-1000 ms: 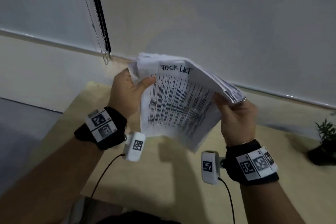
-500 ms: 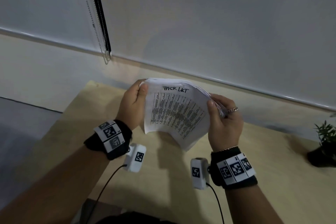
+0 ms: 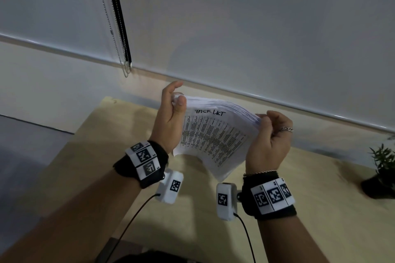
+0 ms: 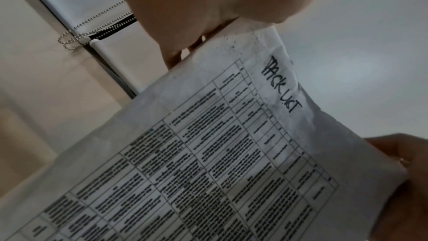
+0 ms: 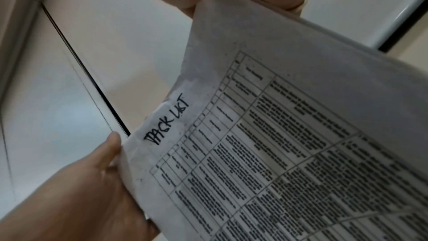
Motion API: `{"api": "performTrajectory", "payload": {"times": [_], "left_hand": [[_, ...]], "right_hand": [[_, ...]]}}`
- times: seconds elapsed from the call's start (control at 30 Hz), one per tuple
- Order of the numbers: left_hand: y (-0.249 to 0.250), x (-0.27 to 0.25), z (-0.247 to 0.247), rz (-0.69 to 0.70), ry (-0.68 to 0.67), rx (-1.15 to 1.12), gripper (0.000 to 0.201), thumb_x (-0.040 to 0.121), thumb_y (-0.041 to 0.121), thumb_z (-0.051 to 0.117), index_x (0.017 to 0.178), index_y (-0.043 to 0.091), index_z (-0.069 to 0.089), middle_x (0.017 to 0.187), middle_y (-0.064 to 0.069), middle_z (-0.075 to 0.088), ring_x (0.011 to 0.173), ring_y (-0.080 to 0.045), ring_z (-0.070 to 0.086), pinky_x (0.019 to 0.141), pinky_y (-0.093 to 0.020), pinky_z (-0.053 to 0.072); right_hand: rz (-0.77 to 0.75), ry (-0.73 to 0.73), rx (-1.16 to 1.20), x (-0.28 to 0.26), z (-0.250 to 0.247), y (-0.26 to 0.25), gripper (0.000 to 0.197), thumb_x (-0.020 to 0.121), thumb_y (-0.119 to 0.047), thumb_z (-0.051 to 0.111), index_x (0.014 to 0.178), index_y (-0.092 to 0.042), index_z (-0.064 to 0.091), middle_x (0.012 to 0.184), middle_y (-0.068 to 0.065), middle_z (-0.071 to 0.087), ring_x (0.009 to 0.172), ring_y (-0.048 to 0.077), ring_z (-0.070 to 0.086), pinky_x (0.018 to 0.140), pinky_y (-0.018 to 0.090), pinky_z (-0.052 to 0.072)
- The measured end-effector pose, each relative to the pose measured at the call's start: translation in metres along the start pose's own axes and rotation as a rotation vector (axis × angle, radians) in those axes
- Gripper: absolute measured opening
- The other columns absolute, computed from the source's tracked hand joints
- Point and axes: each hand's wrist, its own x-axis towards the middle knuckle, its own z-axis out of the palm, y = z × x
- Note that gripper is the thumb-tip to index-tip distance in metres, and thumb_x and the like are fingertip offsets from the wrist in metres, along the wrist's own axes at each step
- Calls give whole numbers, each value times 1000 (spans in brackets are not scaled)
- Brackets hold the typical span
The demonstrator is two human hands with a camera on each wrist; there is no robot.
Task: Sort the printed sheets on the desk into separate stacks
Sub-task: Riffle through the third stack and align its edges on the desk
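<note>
Both our hands had lowered the thick sheaf of white printed sheets (image 3: 215,136) toward the pale wooden desk (image 3: 320,209), left hand (image 3: 171,117) pinching its top corner, right hand (image 3: 270,139) gripping its side, so sorting seemed barely begun.

The head view looks forward and down from above the sheaf of printed sheets (image 3: 215,136), taking in the worktop (image 3: 299,209) beneath. Each wrist view sits very close under the sheaf, facing up along it. All three share its handwritten top page.
</note>
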Motion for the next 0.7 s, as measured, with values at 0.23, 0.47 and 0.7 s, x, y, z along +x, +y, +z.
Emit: {"api": "performTrajectory", "payload": {"times": [0.23, 0.47, 0.7], "left_hand": [[4, 8, 5, 12, 115, 49, 28, 102, 22, 46, 118, 10, 66, 118, 1, 68, 111, -3, 60, 93, -9, 42], [4, 14, 4, -38, 53, -19, 40, 101, 27, 50, 138, 12, 53, 130, -1, 65, 123, -7, 58, 100, -14, 44], [-8, 14, -6, -145, -110, 30, 64, 72, 36, 78, 127, 23, 48, 116, 6, 56, 101, 0, 60, 90, -22, 49]], "right_hand": [[36, -25, -17, -4, 0, 3, 20, 92, -12, 60, 112, -15, 59, 98, -7, 67, 94, 11, 66, 84, 25, 52], [96, -50, 73, -5, -5, 10, 27, 96, -18, 53, 123, -18, 53, 102, 0, 61, 87, 5, 61, 79, 14, 48], [137, -219, 92, 2, -11, 13, 51, 78, -5, 80, 121, -13, 54, 96, -3, 64, 87, 7, 67, 76, 20, 55]]}}
